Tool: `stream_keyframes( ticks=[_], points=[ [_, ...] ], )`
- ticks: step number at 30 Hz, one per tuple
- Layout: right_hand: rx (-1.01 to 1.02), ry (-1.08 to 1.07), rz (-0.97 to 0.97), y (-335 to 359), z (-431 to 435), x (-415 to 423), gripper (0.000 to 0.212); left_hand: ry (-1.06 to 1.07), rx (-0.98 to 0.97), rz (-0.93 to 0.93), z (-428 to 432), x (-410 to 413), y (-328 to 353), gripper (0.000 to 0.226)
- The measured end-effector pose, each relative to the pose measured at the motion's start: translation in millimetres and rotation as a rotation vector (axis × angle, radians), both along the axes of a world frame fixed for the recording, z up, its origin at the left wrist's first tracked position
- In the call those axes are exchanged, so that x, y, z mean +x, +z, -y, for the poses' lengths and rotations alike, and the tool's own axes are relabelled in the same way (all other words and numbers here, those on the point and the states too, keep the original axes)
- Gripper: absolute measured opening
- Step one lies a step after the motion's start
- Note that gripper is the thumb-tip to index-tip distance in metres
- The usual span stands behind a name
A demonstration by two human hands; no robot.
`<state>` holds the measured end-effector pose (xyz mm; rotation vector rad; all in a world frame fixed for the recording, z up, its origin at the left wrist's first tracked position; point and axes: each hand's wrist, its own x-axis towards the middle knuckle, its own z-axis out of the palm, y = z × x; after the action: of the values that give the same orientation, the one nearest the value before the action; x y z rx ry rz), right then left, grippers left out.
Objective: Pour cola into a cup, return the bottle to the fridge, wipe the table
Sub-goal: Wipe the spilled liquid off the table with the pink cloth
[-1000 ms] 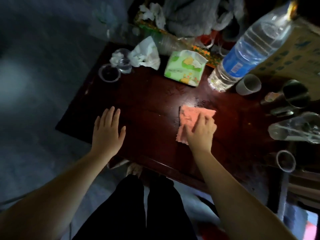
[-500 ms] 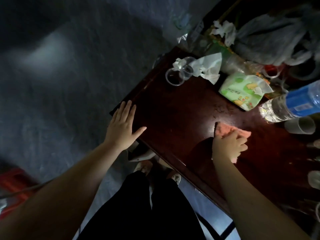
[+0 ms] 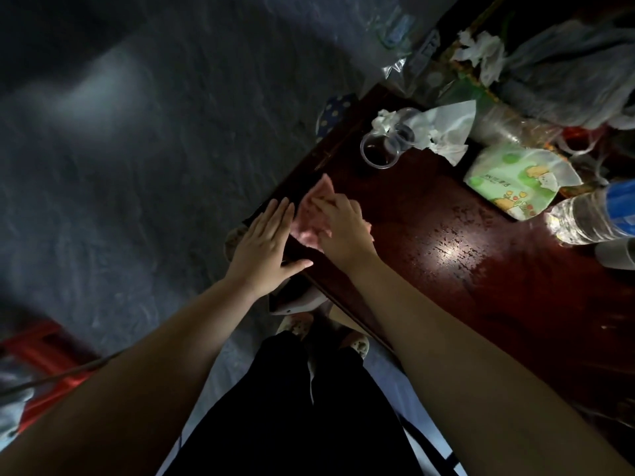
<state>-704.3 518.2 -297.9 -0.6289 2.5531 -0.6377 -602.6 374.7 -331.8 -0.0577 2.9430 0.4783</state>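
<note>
Moved: pink cloth rag (image 3: 307,218) and right hand (image 3: 343,231) shifted from mid-table to left corner, now just beside left hand (image 3: 264,242).
Right fingers (image 3: 323,202): spread, nearly straight, pressing rag onto dark red wooden table (image 3: 429,207).
Left fingers (image 3: 278,214): straight, together, flat on table edge, holding nothing.
Cup: clear plastic cup (image 3: 378,151), dark cola inside, upright beyond rag.
Rest: green tissue pack (image 3: 512,183), clear water bottle (image 3: 591,214) at right.
</note>
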Motion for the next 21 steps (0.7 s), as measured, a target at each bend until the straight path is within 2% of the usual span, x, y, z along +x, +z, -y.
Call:
stream_keyframes(
  ticks=[6, 8, 10, 12, 16, 21],
  points=[
    [-0.077, 0.112, -0.020, 2, -14, -2, 0.057, -0.054, -0.032, -0.023, 3, 3, -4, 0.092],
    [-0.044, 0.068, -0.154, 2, -33, 0, 0.051, -0.090, -0.040, -0.040, 3, 3, -2, 0.086],
    [-0.041, -0.044, -0.200, 1, -57, 8, 0.047, -0.201, -0.067, -0.081, 3, 4, 0, 0.074],
    [-0.049, -0.080, -0.132, 1, -72, 21, 0.049, -0.309, -0.086, -0.079, 2, 3, 0, 0.065],
    [-0.021, -0.113, -0.103, 1, -64, 37, 0.050, -0.327, -0.062, -0.019, 10, -5, 8, 0.060],
    [0.156, -0.049, -0.021, 16, -54, 47, 0.063, -0.331, -0.143, 0.039, 15, -2, 21, 0.064]
  ],
)
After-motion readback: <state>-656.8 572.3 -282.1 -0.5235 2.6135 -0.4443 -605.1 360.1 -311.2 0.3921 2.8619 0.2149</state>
